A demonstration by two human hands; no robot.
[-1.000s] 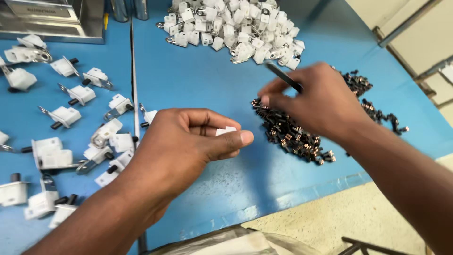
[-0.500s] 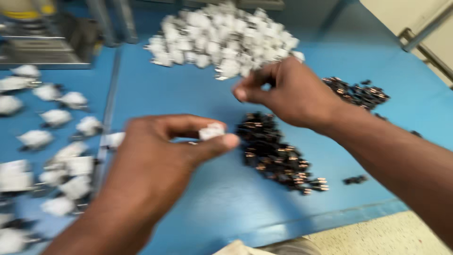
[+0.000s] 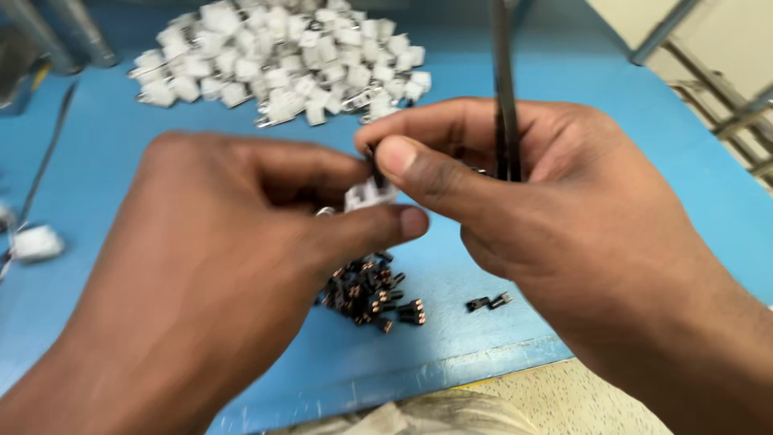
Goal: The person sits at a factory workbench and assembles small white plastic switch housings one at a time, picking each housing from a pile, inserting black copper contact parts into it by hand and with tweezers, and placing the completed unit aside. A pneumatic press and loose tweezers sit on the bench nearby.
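Small white plastic housing, blocky, partly hidden; pinched between thumb and fingers of left hand, raised above the blue table near frame centre. Left hand closed round the housing, only its upper face exposed.

Small dark insert, tip only visible, gripped between thumb and forefinger of right hand and pressed against top of the white housing. Right hand curled tight, also clasping a slim dark tool, upright, running out of the top of the frame. Both hands touching at the fingertips.

Below the hands: heap of small black parts with copper contacts, partly covered by the left hand; two loose black parts just beside the heap, to the right.

Farther back: large pile of white housings, well apart from the hands. Single white housing with wire at the left edge, blurred.

Surface: blue, with a worn front edge. Beyond the edge: pale speckled floor. Upper right: grey metal frame legs. Upper left: metal posts, out of focus.
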